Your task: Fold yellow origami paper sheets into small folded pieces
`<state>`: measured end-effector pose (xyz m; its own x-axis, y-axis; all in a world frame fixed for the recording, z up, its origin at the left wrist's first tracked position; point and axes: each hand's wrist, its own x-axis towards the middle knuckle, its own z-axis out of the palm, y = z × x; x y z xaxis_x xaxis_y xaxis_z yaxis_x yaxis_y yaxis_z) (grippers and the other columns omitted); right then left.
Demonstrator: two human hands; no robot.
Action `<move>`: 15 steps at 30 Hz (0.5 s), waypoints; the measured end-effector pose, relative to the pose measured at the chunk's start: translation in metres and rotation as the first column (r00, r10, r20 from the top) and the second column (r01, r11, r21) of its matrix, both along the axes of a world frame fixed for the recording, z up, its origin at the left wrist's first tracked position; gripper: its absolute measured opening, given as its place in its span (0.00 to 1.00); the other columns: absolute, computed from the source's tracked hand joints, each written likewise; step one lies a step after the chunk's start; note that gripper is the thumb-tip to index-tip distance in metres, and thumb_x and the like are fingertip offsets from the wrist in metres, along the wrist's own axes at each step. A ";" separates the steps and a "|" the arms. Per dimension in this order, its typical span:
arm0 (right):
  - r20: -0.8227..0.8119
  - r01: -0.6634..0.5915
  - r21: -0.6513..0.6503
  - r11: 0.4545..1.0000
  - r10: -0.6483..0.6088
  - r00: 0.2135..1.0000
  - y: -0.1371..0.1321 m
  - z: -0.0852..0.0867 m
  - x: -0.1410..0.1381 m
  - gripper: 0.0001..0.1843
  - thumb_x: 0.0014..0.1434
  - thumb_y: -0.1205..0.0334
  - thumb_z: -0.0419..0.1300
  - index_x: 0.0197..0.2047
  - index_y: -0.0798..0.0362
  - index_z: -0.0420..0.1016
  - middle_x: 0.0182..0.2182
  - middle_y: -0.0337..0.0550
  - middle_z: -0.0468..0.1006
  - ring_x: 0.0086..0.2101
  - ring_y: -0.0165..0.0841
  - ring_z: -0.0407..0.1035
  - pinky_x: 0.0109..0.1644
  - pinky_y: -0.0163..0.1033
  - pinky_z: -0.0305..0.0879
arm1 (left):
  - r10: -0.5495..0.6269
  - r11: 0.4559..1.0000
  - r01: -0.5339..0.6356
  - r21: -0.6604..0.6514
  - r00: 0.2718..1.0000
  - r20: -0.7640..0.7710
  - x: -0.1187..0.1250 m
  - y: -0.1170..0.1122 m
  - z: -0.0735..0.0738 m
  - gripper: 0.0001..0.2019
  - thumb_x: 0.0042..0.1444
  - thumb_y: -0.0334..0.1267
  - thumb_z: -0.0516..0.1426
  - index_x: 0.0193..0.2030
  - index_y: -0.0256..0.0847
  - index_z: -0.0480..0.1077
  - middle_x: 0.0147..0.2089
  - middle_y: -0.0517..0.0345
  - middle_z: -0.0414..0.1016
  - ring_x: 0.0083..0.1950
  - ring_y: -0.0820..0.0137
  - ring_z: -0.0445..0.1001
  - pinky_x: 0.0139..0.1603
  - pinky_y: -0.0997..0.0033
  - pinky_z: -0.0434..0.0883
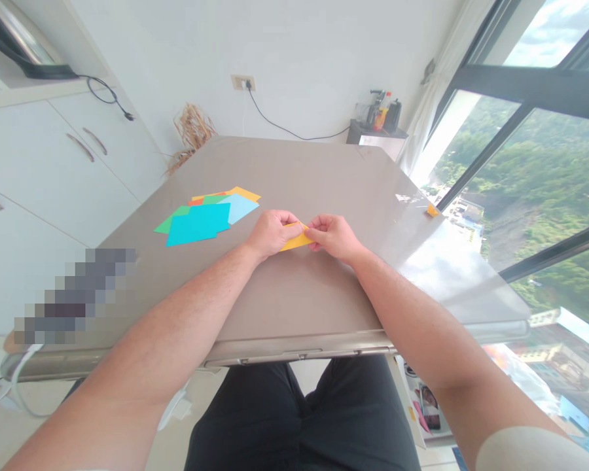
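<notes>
A folded piece of yellow paper (pixel 297 241) lies at the middle of the grey table (pixel 294 294). My left hand (pixel 271 233) pinches its left end with curled fingers. My right hand (pixel 334 237) pinches its right end, fingers bent and pressed on the fold. Both hands rest on the tabletop and meet over the paper, which is mostly covered by the fingers.
A fan of coloured paper sheets (pixel 207 216) in cyan, green, light blue and orange lies left of my hands. A small orange scrap (pixel 432 210) sits near the right table edge. White cabinets stand at left, a large window at right, my lap under the near edge.
</notes>
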<state>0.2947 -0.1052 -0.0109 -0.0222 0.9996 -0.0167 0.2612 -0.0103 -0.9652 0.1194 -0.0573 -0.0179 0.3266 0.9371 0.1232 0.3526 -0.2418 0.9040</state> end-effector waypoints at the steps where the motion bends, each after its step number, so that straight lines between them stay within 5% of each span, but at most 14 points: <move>1: 0.000 -0.004 -0.007 1.000 0.004 1.000 0.000 0.000 0.000 0.04 0.54 0.64 0.66 0.31 0.52 0.75 0.24 0.37 0.79 0.26 0.29 0.75 0.32 0.33 0.72 | -0.003 1.000 0.003 -0.001 1.000 -0.002 0.000 0.000 0.000 0.10 0.48 0.45 0.63 0.29 0.39 0.77 0.27 0.60 0.75 0.29 0.72 0.69 0.29 0.72 0.64; 15: -0.052 -0.058 -0.068 0.996 0.055 0.997 0.000 0.004 0.007 0.08 0.54 0.63 0.68 0.27 0.53 0.73 0.21 0.40 0.78 0.26 0.31 0.75 0.33 0.34 0.73 | -0.010 1.000 0.010 -0.011 1.000 0.024 -0.005 0.001 0.007 0.10 0.44 0.43 0.64 0.28 0.38 0.76 0.27 0.59 0.75 0.29 0.71 0.70 0.30 0.72 0.64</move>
<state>0.3016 -0.1054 -0.0071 -0.0812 0.9932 -0.0833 0.2143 -0.0642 -0.9746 0.1147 -0.0559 -0.0109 0.3333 0.9351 0.1204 0.3287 -0.2349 0.9148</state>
